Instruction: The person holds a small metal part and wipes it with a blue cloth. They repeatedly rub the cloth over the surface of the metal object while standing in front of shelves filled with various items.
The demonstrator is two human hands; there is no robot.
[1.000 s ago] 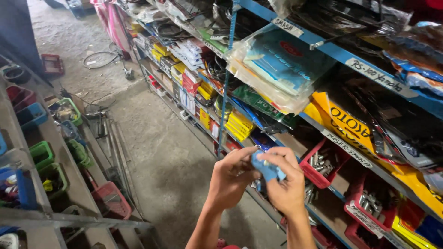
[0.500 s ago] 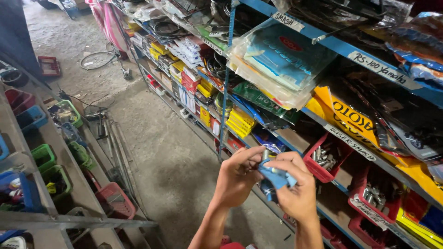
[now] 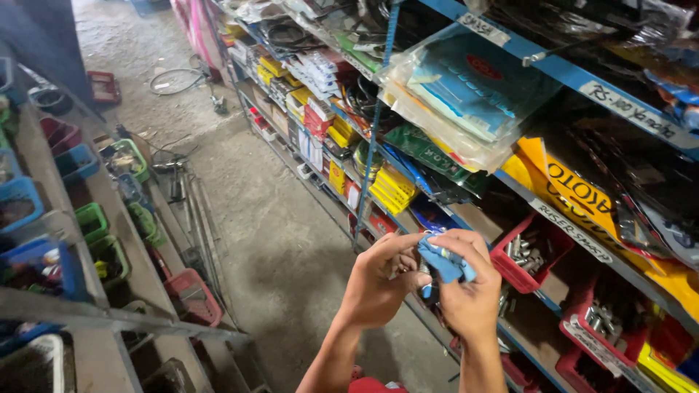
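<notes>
- The left hand (image 3: 378, 284) and the right hand (image 3: 470, 291) were raised close together in front of the shelving, fingers of both curled onto one small blue piece (image 3: 444, 263), cloth or plastic, I could not tell which.
- The right hand's thumb and forefinger pinched the blue piece from above; the left hand's fingertips met it from the side, with something small and metallic half hidden between the two hands.
- Just behind the hands, a red bin of metal bolts (image 3: 528, 255) sat on the blue-edged shelf (image 3: 582, 240).
- Further right, another red bin (image 3: 608, 327) held more silvery hardware.
- Above these, clear bags of blue packets (image 3: 466, 94) and a yellow package (image 3: 575, 185) leaned on the upper shelf.
- Yellow boxes (image 3: 393, 188) were stacked further along the rack.
- Across the concrete floor (image 3: 284, 240), green bins (image 3: 95, 222) and blue bins (image 3: 22, 204) lined the opposite rack, and a red crate (image 3: 193, 295) sat low beside it.
</notes>
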